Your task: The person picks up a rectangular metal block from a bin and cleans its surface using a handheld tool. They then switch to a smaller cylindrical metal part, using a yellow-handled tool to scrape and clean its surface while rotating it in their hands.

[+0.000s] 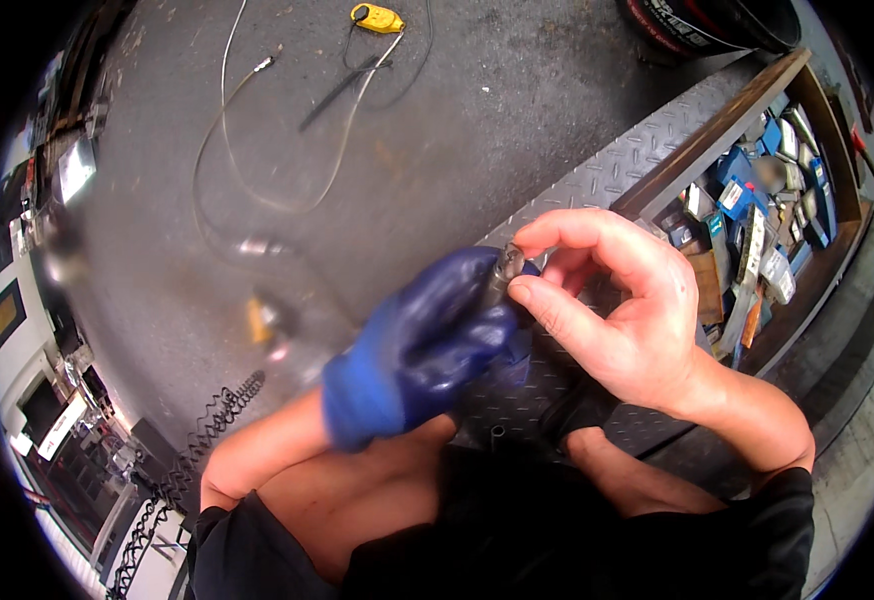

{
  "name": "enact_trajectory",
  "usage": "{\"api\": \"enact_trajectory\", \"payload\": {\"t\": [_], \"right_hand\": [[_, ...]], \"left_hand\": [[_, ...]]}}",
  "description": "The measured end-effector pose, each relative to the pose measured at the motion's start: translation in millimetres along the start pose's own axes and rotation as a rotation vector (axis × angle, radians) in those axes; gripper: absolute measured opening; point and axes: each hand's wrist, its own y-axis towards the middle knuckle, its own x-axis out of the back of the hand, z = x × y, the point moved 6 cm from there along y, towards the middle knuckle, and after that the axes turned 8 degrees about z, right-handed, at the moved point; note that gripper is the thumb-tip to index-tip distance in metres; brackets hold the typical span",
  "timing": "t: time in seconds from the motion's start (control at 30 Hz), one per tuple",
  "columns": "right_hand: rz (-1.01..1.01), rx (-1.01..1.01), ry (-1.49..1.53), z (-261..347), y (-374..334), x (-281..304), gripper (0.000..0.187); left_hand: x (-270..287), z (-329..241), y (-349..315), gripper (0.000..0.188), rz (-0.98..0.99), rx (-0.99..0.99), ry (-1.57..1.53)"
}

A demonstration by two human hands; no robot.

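Observation:
A small, shiny metal piece (508,264) is held between my two hands in front of me; it looks rounded, but I cannot make out its exact kind. My left hand (432,340), in a dark blue coated glove with a lighter blue cuff, is closed around its lower part. My bare right hand (642,305) pinches the upper end with thumb and forefinger, the other fingers curled behind. The glove hides most of the piece's lower end.
To the right, a wooden-sided tray (722,130) holds many small blue and white boxes. Tread plate (612,165) lies beneath. A black bucket (692,30) stands at the far right. A yellow device (377,18) with cables lies on the floor; a coiled black hose (222,410) is at left.

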Motion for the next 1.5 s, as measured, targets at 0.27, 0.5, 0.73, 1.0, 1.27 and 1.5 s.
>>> {"api": "enact_trajectory", "payload": {"t": [0.27,0.5,0.73,1.0,1.27,1.5], "right_hand": [[-0.019,0.057,0.001,3.5,1.3,-0.4,0.022],[0.002,0.097,-0.005,3.8,2.5,-0.7,0.021],[-0.016,0.002,0.137,-6.0,0.2,-3.6,0.021],[-0.034,-0.030,0.219,-10.0,-1.3,-5.6,0.019],[-0.070,0.053,0.185,-2.8,0.0,-3.9,0.014],[-0.065,0.122,0.074,4.0,3.1,-0.8,0.013]], "left_hand": [[-1.2,-10.9,4.5,0.045,0.028,-0.047,0.063],[-2.9,-16.9,5.7,0.042,0.036,-0.035,-0.028],[0.0,-14.6,4.6,0.041,0.031,-0.015,-0.044],[0.0,-13.3,4.8,0.039,-0.002,-0.020,0.027],[3.4,-3.1,2.3,0.046,0.028,-0.008,-0.006],[1.1,-1.2,2.5,0.050,0.044,0.002,-0.107]]}}
